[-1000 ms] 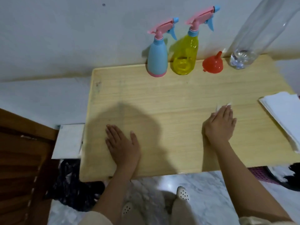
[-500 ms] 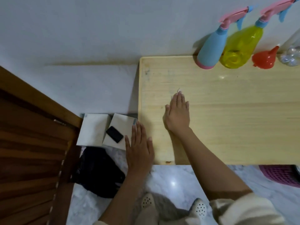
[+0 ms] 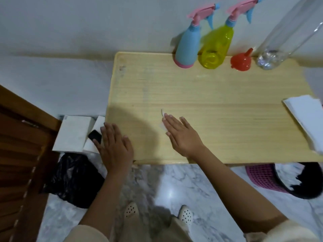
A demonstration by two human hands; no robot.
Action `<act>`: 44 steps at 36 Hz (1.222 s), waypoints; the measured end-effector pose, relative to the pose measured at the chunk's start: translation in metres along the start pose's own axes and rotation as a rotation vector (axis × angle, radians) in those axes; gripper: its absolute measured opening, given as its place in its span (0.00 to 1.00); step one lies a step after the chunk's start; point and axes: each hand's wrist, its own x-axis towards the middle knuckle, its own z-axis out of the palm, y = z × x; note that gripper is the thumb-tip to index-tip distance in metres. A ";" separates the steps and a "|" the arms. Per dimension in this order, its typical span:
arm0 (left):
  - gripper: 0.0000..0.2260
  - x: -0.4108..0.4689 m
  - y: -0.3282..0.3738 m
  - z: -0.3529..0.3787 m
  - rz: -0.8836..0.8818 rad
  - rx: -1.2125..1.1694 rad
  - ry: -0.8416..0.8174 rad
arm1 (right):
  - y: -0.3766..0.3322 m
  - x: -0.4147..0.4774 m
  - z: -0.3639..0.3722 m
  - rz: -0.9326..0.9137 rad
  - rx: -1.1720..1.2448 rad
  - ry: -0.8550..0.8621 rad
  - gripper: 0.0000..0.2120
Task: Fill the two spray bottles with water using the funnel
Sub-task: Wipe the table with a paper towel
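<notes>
Spray bottles at the far edge of the wooden table [image 3: 209, 95], against the wall: blue spray bottle [image 3: 187, 44] on the left, yellow spray bottle [image 3: 215, 46] just beside it, perhaps touching. Both upright, pink-and-blue trigger heads on. Red funnel [image 3: 241, 61] just right of them, resting on its wide mouth, spout up. Next in the row a tall clear plastic bottle [image 3: 283, 35], seemingly with a little water at its base. None of these in hand yet.

Right hand [image 3: 181, 135] flat on the middle of the table, fingers straight, pressing a small white scrap of tissue [image 3: 163, 125] under the fingertips. Left hand [image 3: 114, 147] flat as well, fingers spread, holding nothing, at the near left corner and partly past the table's edge. Stack of white tissues [image 3: 307, 119] at the right edge.

Probably a wipe of the tabletop, not the filling proper. To do it well:
- Press evenly with a low palm and sweep along the grain.
- Gather the scrap rather than push it off the edge.
- Steer well clear of the bottles.

For the filling itself:
- Unscrew one trigger head.
- Seat the funnel spout straight in the neck.
- Steady that bottle with the free hand and pour slowly.

No brand, label or writing legible anywhere. Bottles plain; white boxes [image 3: 73, 133] left of the table too blurred to read.
</notes>
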 end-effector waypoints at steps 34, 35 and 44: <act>0.34 -0.077 0.023 0.000 0.470 0.039 -0.189 | -0.016 -0.097 0.006 0.515 0.492 0.266 0.27; 0.34 -0.075 0.018 0.000 0.489 0.050 -0.205 | -0.010 -0.101 0.000 0.492 0.541 0.276 0.29; 0.31 -0.072 0.019 0.002 0.476 -0.060 -0.156 | 0.034 -0.116 -0.013 0.260 0.380 -0.006 0.36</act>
